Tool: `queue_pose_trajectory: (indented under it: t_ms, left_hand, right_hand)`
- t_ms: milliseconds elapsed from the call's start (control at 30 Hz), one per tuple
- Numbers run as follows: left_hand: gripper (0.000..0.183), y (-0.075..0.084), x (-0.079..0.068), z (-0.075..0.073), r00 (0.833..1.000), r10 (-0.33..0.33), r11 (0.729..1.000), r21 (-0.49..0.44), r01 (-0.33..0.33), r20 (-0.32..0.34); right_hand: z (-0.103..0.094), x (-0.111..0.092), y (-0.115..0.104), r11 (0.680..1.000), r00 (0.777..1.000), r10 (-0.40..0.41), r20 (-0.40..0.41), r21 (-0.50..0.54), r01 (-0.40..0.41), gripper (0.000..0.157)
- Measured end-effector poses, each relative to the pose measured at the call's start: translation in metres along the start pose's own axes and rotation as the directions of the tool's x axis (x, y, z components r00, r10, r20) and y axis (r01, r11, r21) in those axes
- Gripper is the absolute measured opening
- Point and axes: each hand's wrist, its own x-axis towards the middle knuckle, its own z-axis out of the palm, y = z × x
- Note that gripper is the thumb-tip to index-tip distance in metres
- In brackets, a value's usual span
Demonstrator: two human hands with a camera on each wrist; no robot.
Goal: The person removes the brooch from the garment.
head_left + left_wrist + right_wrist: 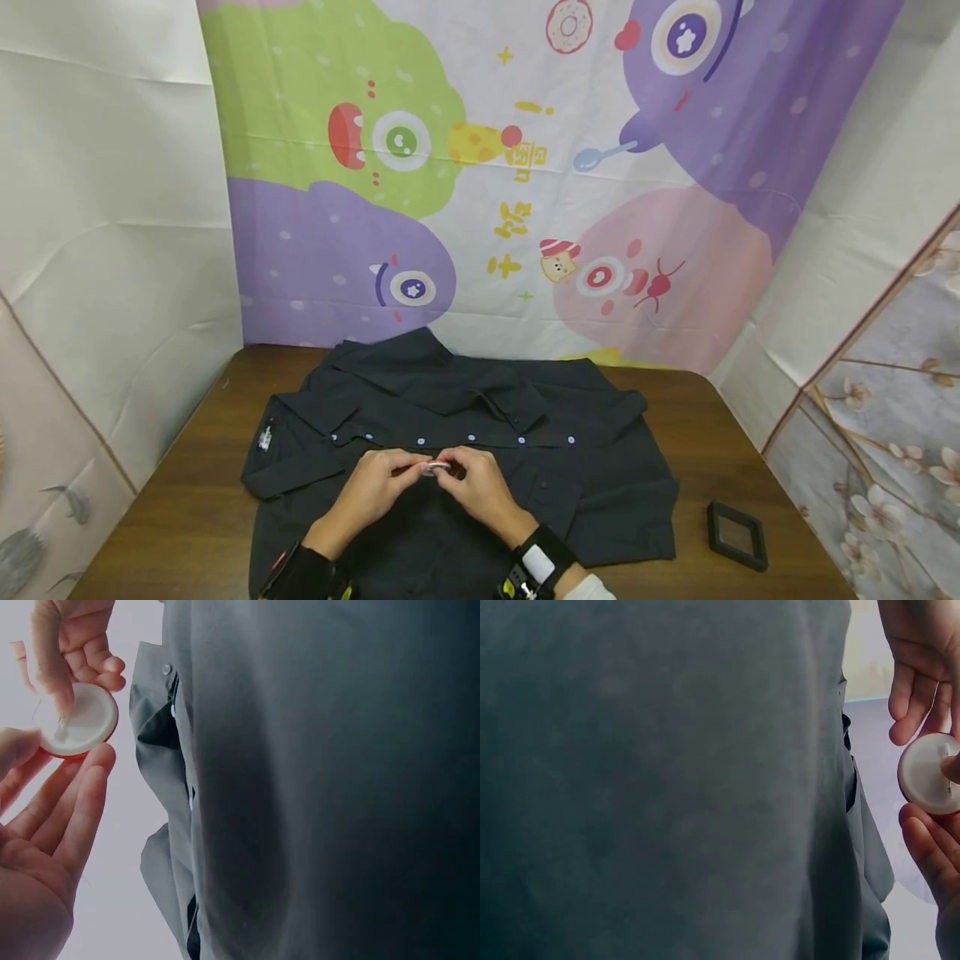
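A round badge (88, 724) with a white back, a red edge and a thin metal pin on the back is held between both hands, above a dark shirt (615, 492). My left hand (382, 483) pinches its edge with thumb and fingertips. From the other side my right hand (480, 487) grips it, the thumb pressed on the back beside the pin. The right wrist view catches the badge (924, 776) at its right edge, partly cut off. Light buttons (471, 437) run across the shirt, its collar and sleeves spread on the table.
The brown wooden table (187, 492) carries the shirt. A small black square frame (712, 537) lies at the right. Behind the table hangs a cloth (480, 325) printed with cartoon monsters, and pale curtains (112, 208) flank it.
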Motion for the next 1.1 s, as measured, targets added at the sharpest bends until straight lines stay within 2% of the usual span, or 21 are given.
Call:
queue_pose_trajectory:
  t_ms: [700,1100]
  left_hand:
    - [0.014,0.0003,0.0015,0.0028,1.0,-0.017,1.0,-0.015,0.017,0.015]
    - [0.014,-0.0006,0.0014,0.0014,0.997,-0.064,0.996,-0.053,0.067,0.045]
  right_hand:
    - [-0.0041,-0.0012,0.0011,0.999,1.0,0.002,-0.02,0.049,-0.001,0.008]
    - [-0.0026,-0.0026,-0.0012,0.999,1.0,0.014,-0.026,0.033,-0.013,0.009]
